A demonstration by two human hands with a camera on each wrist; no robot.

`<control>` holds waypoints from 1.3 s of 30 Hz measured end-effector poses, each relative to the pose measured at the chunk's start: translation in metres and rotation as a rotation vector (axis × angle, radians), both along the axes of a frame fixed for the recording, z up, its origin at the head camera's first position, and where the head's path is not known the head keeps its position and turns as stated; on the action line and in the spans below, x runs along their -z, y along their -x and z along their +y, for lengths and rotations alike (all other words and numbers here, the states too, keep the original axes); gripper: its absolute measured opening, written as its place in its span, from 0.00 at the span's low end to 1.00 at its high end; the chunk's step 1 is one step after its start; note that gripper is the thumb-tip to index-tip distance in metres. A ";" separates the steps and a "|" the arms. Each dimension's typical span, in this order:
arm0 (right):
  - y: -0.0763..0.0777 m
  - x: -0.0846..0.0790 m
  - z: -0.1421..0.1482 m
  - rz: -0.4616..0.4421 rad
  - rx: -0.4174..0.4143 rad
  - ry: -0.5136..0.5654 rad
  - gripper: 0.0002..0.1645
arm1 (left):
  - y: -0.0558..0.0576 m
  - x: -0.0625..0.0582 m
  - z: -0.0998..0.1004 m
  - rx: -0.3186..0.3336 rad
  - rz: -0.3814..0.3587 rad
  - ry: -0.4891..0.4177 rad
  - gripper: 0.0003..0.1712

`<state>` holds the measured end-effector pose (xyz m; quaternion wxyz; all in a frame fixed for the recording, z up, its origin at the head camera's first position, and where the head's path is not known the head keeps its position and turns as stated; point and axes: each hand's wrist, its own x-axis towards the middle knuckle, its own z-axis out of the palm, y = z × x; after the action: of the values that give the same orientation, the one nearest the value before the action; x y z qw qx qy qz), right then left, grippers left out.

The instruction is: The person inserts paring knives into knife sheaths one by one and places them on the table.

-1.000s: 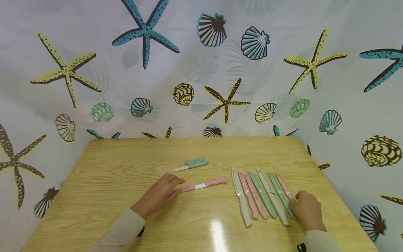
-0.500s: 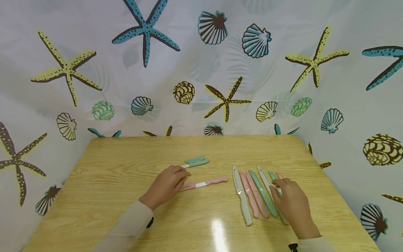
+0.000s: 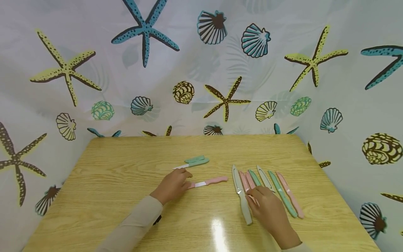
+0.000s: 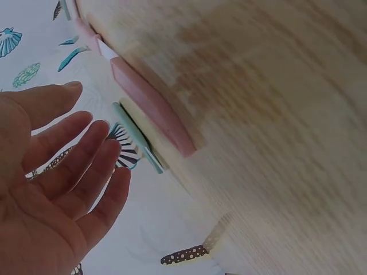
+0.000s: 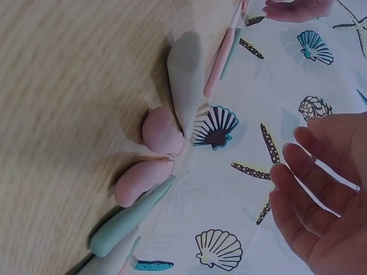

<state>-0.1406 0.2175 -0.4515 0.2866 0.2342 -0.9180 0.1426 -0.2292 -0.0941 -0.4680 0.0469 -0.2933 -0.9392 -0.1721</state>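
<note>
Relaxed and slightly spread, the fingers of my left hand [image 3: 173, 185] hover over the sheath end of a pink knife [image 3: 215, 180]. Its pink sheath [image 4: 152, 106] lies on the table, and a strip of white blade shows between sheath and handle. My right hand [image 3: 269, 210] is over the row of knives at the right, fingers loosely bent and empty in the right wrist view. Beneath it, pink knife handles [image 5: 163, 132] and a green handle [image 5: 123, 226] rest on the table, partly hidden in the head view. A grey-white knife [image 3: 245, 208] lies just left of the hand.
Behind the pink knife lies a small green knife [image 3: 199, 162] with a bare white blade, its green sheath [image 3: 195, 159] alongside. At the row's right end are a green knife [image 3: 284, 197] and a pink knife [image 3: 292, 199]. A patterned cloth [image 3: 189, 115] surrounds the wooden table [image 3: 126, 154].
My right hand has let go of the rightmost pink knife and moved left across the row. My left hand has shifted slightly right, away from gripping the pink sheath.
</note>
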 end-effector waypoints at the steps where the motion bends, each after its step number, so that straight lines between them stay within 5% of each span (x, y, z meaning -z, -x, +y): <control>1: -0.001 0.001 -0.002 -0.001 -0.001 0.001 0.12 | 0.000 0.002 0.000 0.001 -0.007 0.005 0.19; 9: -0.009 0.009 -0.013 -0.122 -0.053 -0.020 0.20 | 0.002 0.017 -0.001 0.024 0.087 0.054 0.14; 22: -0.017 0.012 -0.024 -0.148 -0.131 -0.021 0.19 | 0.001 0.019 -0.002 0.013 0.049 0.111 0.11; 39: -0.022 0.017 -0.025 -0.206 -0.070 -0.032 0.16 | -0.002 0.022 -0.013 0.003 0.027 0.044 0.15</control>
<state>-0.1186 0.1928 -0.4690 0.1817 0.2549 -0.9360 0.1611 -0.2267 -0.1072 -0.4900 0.0529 -0.2979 -0.9416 -0.1475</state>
